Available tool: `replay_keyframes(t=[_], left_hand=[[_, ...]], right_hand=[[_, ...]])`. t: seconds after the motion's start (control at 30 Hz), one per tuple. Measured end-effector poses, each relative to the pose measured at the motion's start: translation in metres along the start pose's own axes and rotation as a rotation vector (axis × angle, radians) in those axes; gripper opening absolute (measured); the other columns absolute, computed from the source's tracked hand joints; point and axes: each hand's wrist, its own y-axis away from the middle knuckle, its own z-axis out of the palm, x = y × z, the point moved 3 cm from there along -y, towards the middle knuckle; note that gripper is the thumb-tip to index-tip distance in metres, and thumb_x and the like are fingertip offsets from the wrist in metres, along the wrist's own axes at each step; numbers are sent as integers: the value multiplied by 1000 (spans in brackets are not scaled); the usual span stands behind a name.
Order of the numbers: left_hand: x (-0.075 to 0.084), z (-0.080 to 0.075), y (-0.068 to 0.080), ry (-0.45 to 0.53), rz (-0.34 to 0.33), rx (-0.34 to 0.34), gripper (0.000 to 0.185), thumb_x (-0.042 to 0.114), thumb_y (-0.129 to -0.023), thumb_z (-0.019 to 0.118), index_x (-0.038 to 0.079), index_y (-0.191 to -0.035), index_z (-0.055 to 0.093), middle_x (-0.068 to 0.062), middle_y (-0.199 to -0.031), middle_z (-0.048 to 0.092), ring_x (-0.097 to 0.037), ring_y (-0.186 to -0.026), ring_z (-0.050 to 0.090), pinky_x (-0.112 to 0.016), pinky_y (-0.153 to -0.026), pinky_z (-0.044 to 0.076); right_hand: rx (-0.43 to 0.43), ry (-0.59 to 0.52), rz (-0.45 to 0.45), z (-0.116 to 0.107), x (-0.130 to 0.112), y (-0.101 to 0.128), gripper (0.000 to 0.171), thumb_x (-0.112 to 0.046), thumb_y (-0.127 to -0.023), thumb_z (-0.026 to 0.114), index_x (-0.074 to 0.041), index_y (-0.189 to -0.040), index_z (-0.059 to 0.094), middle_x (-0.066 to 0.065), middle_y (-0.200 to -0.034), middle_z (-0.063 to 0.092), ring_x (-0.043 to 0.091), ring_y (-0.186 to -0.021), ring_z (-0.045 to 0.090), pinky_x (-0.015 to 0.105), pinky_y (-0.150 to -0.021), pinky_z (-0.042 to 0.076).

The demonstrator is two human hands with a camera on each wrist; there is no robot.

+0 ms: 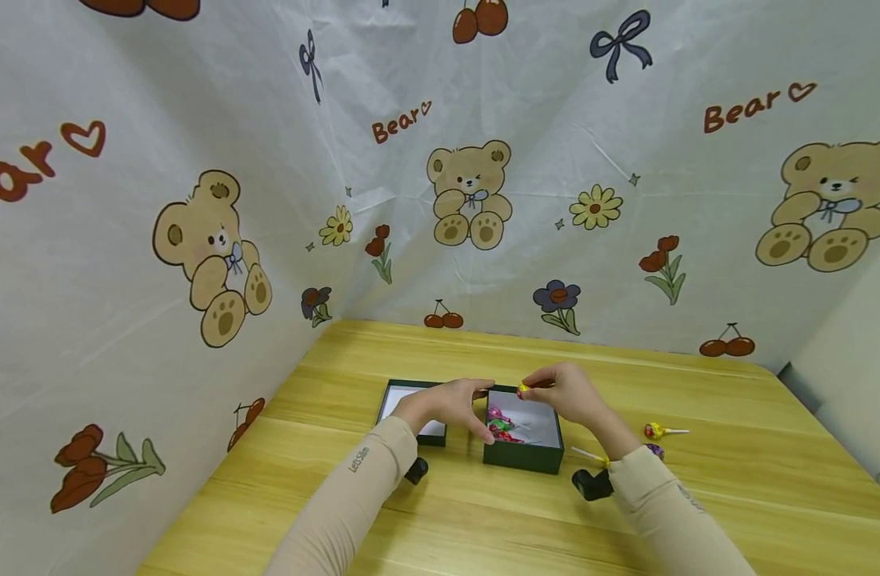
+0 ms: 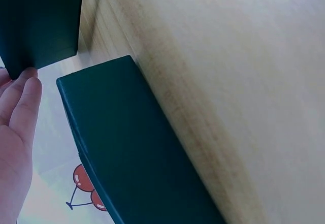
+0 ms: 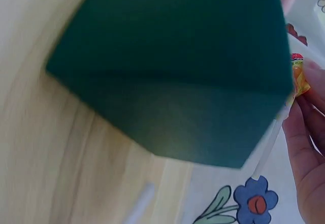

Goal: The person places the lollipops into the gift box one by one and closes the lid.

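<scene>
A dark green open box (image 1: 523, 456) stands mid-table with several wrapped lollipops (image 1: 501, 425) in it. Its lid (image 1: 412, 410) lies upturned just to the left. My left hand (image 1: 458, 406) rests against the box's left wall, between box and lid. In the left wrist view its straight fingers (image 2: 23, 99) touch a green corner (image 2: 30, 64). My right hand (image 1: 566, 394) hovers over the box's far edge and pinches a yellow-wrapped lollipop (image 1: 524, 390). The right wrist view shows that lollipop (image 3: 299, 79) and its white stick (image 3: 269, 148) beside the box's outer wall (image 3: 172, 71).
To the right of the box on the wooden table (image 1: 735, 480) lie a yellow lollipop (image 1: 656, 432) and a purple one (image 1: 654, 450). A bear-print sheet (image 1: 195, 240) closes in the back and left. The table's front and far right are bare wood.
</scene>
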Motion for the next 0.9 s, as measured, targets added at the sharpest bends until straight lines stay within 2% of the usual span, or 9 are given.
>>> replay_keyframes(t=[0.37, 0.6, 0.9], left_hand=[[4, -2, 1, -4, 11, -2, 106, 36, -76, 89, 20, -160, 27, -7, -162, 36, -24, -149, 37, -43, -115, 41], [5, -2, 0, 16, 25, -8, 107, 37, -76, 89, 18, -160, 26, -7, -163, 35, -24, -150, 35, -44, -117, 38], [3, 0, 3, 39, 24, -10, 105, 31, -77, 88, 16, -160, 25, -6, -164, 32, -25, -150, 34, -44, -117, 38]], right_hand=[[-11, -24, -7, 26, -6, -9, 11, -5, -87, 75, 1, -96, 78, 12, -90, 77, 15, -77, 71, 29, -68, 60], [-40, -48, -14, 42, -3, -11, 10, 3, -87, 72, 4, -95, 78, 14, -89, 77, 18, -77, 72, 33, -69, 61], [-43, -85, 42, 56, 1, -11, 12, 8, -89, 66, 5, -94, 77, 15, -88, 76, 19, -75, 72, 35, -69, 61]])
